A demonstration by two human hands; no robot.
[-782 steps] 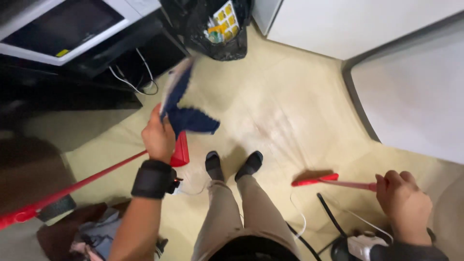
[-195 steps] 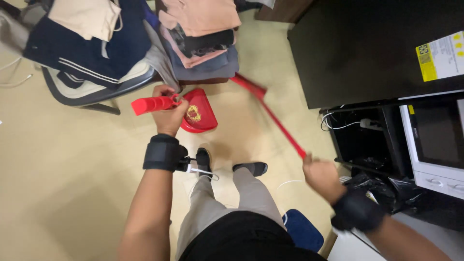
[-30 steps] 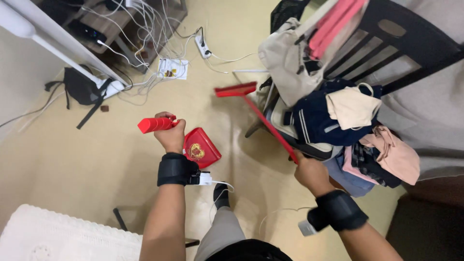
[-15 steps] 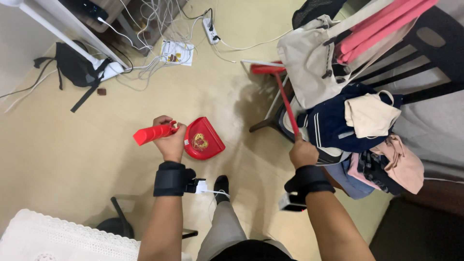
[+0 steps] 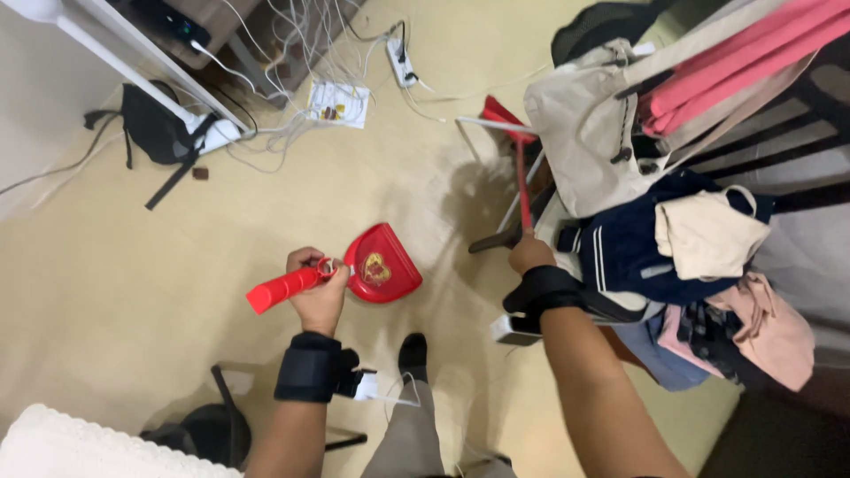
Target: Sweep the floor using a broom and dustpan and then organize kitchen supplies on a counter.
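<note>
Seen from the head camera: left hand [image 5: 317, 288] wrapped tight around the handle of a red dustpan [image 5: 382, 267], pan held low over the beige floor [image 5: 133, 265] just ahead of a dark-socked foot [image 5: 412, 354]. Right hand [image 5: 529, 254] clenched on the thin red broom handle [image 5: 523, 190], with the red broom head [image 5: 498, 115] down on the floor beside a chair [image 5: 708, 177] heaped with clothes and a beige bag [image 5: 589, 146]. Further off, a tangle of cables and a white power strip [image 5: 400, 62] against the wall.
</note>
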